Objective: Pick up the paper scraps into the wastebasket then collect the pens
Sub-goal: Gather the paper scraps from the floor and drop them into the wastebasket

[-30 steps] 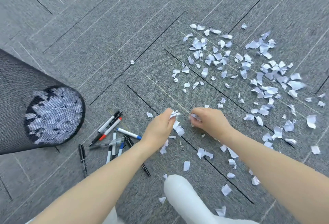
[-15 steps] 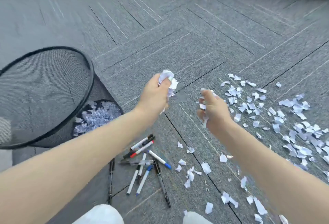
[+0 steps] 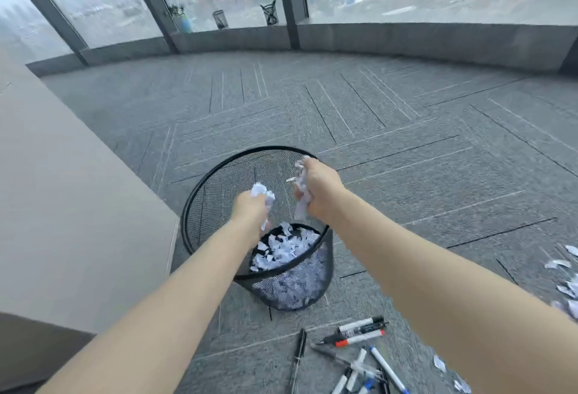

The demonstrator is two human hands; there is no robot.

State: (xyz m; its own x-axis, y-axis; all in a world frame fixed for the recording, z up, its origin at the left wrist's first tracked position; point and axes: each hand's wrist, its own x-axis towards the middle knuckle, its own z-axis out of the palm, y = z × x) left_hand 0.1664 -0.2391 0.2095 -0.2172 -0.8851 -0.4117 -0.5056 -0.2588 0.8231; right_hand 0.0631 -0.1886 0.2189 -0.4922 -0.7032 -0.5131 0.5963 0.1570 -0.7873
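Both hands have moved from the floor up over the wastebasket (image 3: 200, 202). The left hand (image 3: 250, 209) and right hand (image 3: 317, 190) each clutch paper scraps (image 3: 301, 188).

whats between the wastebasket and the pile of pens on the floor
Only bare grey carpet in the head view: the wastebasket and the pens lie apart, nothing between.

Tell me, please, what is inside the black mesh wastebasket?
The wastebasket holds a heap of torn white paper scraps at its bottom. The left hand and right hand hold more scraps above it. Anything beneath the heap is covered.
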